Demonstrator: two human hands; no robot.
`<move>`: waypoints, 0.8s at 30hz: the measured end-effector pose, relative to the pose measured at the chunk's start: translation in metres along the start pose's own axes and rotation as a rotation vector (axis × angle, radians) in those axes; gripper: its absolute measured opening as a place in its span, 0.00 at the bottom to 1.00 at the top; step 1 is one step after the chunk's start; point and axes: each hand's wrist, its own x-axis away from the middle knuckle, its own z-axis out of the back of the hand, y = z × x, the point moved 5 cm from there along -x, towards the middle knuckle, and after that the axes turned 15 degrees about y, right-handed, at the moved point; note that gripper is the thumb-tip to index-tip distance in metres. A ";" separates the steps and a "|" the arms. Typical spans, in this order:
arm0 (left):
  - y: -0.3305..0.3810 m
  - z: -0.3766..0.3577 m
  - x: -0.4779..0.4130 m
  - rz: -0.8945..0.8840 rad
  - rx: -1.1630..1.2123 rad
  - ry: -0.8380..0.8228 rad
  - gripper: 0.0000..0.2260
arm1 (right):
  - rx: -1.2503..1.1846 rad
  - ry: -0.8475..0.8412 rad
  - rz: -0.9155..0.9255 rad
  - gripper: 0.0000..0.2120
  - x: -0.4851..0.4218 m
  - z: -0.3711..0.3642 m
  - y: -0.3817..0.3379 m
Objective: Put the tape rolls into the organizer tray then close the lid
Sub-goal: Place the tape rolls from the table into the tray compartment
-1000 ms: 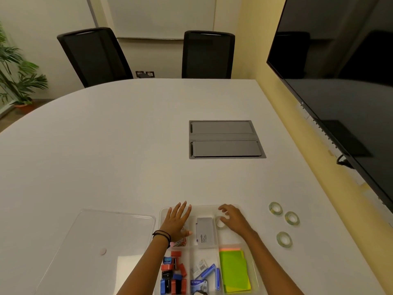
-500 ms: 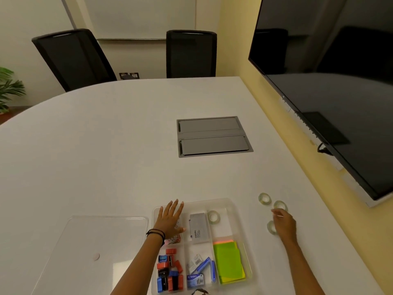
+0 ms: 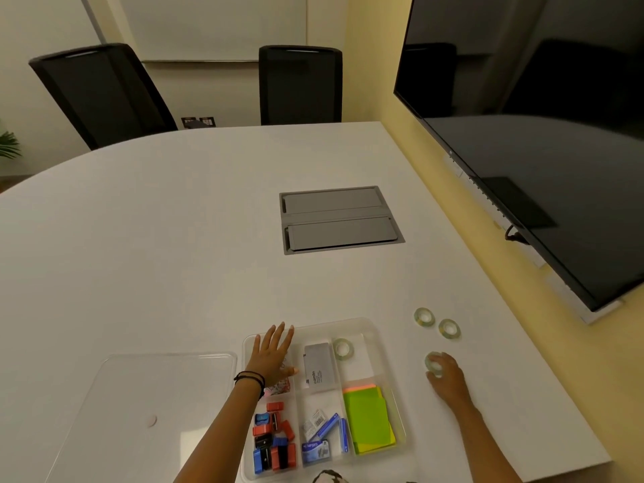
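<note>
A clear organizer tray [image 3: 380,329] sits at the table's near edge. One tape roll [image 3: 343,348] lies in its far right compartment. Two more tape rolls [image 3: 424,316] [image 3: 449,329] lie on the table right of the tray. My right hand [image 3: 446,376] has its fingers closed around a third loose tape roll [image 3: 432,362] on the table. My left hand [image 3: 271,353] rests flat with spread fingers on the tray's far left corner. The clear lid [image 3: 146,409] lies flat left of the tray.
The tray holds sharpeners [image 3: 273,437], green sticky notes [image 3: 369,420], staple boxes [image 3: 322,434] and a grey box [image 3: 317,366]. A grey cable hatch [image 3: 339,219] is set in the white table [image 3: 156,238]. A large screen [image 3: 543,134] hangs at right; two black chairs [image 3: 101,92] stand beyond.
My right hand left the tray, where it set down a roll, moved right to the loose rolls and closed on the nearest one. My left hand stayed on the tray.
</note>
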 end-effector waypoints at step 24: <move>0.000 0.003 0.001 -0.009 0.024 0.097 0.40 | -0.142 0.077 0.199 0.21 0.024 -0.019 -0.095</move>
